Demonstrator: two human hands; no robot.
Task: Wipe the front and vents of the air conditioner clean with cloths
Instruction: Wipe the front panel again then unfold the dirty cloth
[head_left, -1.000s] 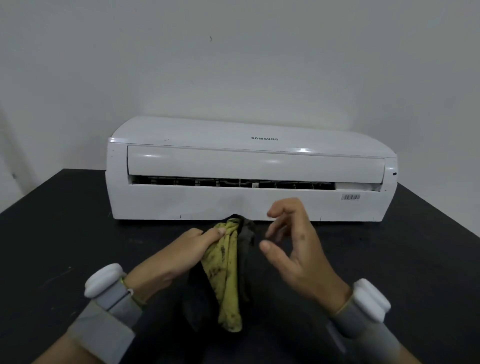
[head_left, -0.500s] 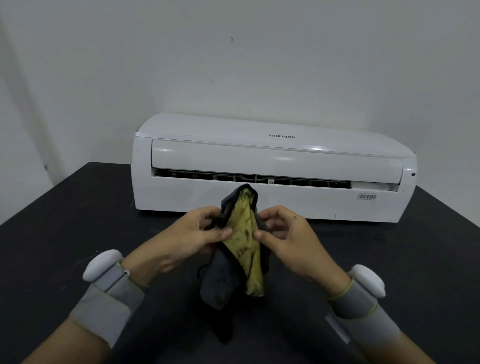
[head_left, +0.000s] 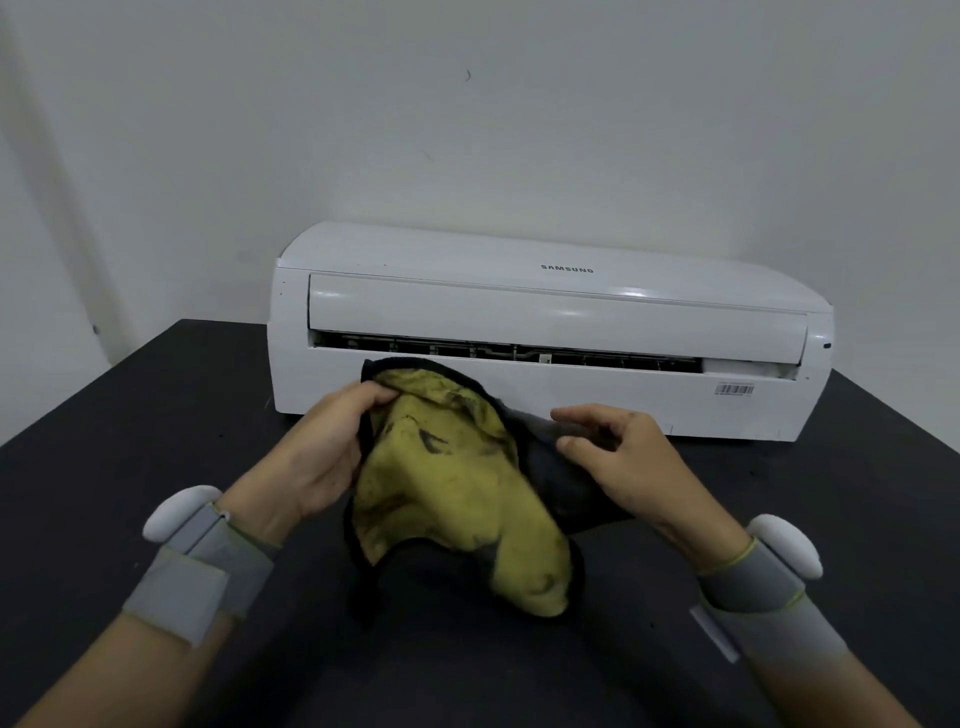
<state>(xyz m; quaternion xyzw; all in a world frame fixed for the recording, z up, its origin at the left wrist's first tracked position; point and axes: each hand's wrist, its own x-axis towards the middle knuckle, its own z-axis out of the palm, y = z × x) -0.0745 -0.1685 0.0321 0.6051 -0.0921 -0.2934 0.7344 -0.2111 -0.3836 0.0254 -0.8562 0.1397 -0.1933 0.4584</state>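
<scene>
I pinch the cloth (head_left: 447, 483) in both grips — left hand (head_left: 317, 452) at its top edge, right hand (head_left: 623, 457) at its dark side — just near of the air conditioner (head_left: 545, 322); its yellow face looks grimy, so wiping could smear the white front

Brand: SAMSUNG, grey capitals on the upper front of the air conditioner (head_left: 550, 322) in front of me, near its middle.
Sticker: a barcode sticker (head_left: 735, 388) on the lower front, near the right end; the bars show, but I cannot read the small print around them.
Wrist tag: a white tag (head_left: 714, 636) on my right wristband; too blurred to read.
</scene>
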